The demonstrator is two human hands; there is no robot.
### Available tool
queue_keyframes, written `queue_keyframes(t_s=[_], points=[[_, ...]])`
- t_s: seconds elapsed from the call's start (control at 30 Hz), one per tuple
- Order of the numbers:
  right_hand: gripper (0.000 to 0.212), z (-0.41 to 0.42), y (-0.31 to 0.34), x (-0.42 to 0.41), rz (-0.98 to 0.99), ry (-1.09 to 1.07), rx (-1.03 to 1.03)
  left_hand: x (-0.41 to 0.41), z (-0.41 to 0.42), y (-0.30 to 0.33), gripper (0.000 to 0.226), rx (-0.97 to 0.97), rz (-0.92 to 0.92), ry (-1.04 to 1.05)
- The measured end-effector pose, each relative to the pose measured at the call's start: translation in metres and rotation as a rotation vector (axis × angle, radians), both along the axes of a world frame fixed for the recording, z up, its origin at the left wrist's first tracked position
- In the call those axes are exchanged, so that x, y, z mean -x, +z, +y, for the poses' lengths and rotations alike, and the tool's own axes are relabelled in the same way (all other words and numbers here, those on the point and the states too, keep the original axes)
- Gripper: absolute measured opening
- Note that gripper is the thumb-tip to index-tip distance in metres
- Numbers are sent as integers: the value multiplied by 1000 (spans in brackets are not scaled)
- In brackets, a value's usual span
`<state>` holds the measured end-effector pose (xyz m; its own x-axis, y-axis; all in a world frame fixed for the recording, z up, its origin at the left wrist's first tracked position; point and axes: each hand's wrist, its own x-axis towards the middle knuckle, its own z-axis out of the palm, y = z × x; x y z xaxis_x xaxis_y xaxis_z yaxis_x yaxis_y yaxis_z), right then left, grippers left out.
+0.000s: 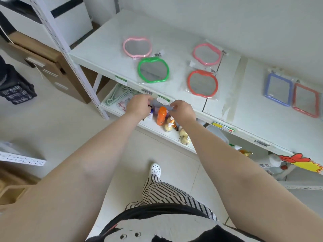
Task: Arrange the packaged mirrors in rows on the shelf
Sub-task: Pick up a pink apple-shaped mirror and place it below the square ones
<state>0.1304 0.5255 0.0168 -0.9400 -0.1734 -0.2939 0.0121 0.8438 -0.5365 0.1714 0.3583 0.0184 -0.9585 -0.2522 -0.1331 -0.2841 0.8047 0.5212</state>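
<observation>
White shelf (pixel 108 55) boards fill the upper half of the frame, and six packaged mirrors lie flat on them, each in a clear plastic sleeve. Four are apple-shaped: a pale pink mirror (pixel 137 47) at upper centre, a green mirror (pixel 153 70) just below it with their packets overlapping, a coral pink mirror (pixel 207 54) to the right, and a red-orange mirror (pixel 202 83) below that one. These form two short columns, well apart. Two are rectangular and sit side by side at the right edge of the frame: a blue mirror (pixel 279 89) and a red rectangular mirror (pixel 306 100), their packets touching. Barcode stickers show on several packets, too small to read.

Along the shelf's front lip run small green-and-white price labels (pixel 121 80), barcode tags, and a yellow label with a red arrow (pixel 223 127); none of the writing is legible.

At centre frame, both hands meet in front of that lip. The left hand (pixel 139 105) and the right hand (pixel 183 110) have their fingers curled, pinching between them a small flat grey piece (pixel 161 106), perhaps a packet or card; what it is cannot be told.

Below them, on the lower shelf, stand an orange bottle (pixel 161 115) and three yellowish pump bottles (pixel 183 135), with pale green hangers (pixel 120 95) to the left. Cardboard boxes (pixel 52 67) sit at the upper left.
</observation>
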Motion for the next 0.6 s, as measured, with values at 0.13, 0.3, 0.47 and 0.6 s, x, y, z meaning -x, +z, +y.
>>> queue_keyframes(t_s=[0.13, 0.3, 0.47, 0.6], points=[[32, -42, -7, 49, 11, 47, 23, 30, -45, -6, 41, 22, 14, 79], [34, -101, 2, 109, 57, 117, 35, 74, -107, 4, 41, 3, 20, 163], [36, -155, 10, 156, 24, 148, 37, 106, -161, 4, 40, 0, 25, 210], [35, -187, 9, 175, 67, 131, 5, 135, -197, -2, 40, -17, 29, 167]])
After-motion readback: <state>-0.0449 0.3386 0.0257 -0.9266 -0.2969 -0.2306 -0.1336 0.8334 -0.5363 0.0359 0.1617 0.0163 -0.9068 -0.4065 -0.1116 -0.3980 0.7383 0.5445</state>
